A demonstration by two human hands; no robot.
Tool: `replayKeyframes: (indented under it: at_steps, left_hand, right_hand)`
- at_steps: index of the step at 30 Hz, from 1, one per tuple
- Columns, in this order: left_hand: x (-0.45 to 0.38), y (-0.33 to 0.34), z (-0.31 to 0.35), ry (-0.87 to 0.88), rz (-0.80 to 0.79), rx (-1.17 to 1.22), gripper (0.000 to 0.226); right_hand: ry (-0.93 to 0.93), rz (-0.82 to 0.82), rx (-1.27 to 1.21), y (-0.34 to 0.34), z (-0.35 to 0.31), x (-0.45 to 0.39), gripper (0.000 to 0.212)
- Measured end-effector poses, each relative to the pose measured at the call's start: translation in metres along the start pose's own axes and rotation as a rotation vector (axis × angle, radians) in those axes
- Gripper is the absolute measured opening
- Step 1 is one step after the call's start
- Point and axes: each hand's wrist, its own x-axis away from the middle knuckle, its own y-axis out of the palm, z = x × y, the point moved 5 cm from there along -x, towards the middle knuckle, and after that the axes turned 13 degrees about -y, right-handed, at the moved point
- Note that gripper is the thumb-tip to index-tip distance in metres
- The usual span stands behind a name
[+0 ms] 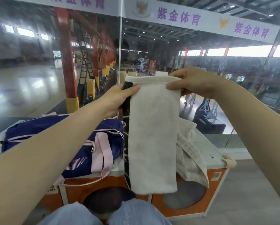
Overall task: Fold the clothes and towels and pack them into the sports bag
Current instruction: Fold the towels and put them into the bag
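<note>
A white towel [154,135] with a black patterned band along its left edge hangs lengthwise in the air, folded into a narrow strip. My left hand [119,98] pinches its top left corner and my right hand [193,82] pinches its top right corner. Below and to the left, a navy sports bag [58,140] with pink straps lies on the white top of an orange cabinet [206,150], its zip partly open. A crumpled off-white cloth [191,153] lies on the same top, right of the bag, partly hidden behind the towel.
A glass wall [38,62] rises right behind the cabinet, with a sports hall beyond it. My knees in light blue jeans [136,213] are at the bottom edge. The orange cabinet front [189,203] has round dark openings.
</note>
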Motion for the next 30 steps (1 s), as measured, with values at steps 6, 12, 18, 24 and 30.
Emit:
replayKeyframes:
  at_steps: [6, 12, 18, 24, 30]
  left_hand:
    - [-0.031, -0.003, 0.035, 0.119, 0.091, -0.102, 0.02]
    - [-0.029, 0.001, 0.052, 0.276, 0.127, -0.178, 0.026]
    - [0.023, 0.01, -0.04, 0.193, -0.004, -0.583, 0.038]
    - [0.067, 0.016, -0.155, -0.011, -0.194, -0.645, 0.029]
    - [0.052, 0.005, -0.174, -0.107, -0.177, -0.501, 0.03]
  right_hand:
    - [-0.097, 0.283, 0.174, -0.021, 0.008, -0.022, 0.021]
    - [-0.214, 0.385, 0.23, -0.027, 0.0, -0.013, 0.017]
    - [-0.057, -0.087, 0.297, 0.037, 0.043, 0.064, 0.01]
    - [0.043, -0.523, 0.089, 0.122, 0.091, 0.134, 0.017]
    - [0.022, -0.422, 0.111, 0.136, 0.112, 0.117, 0.005]
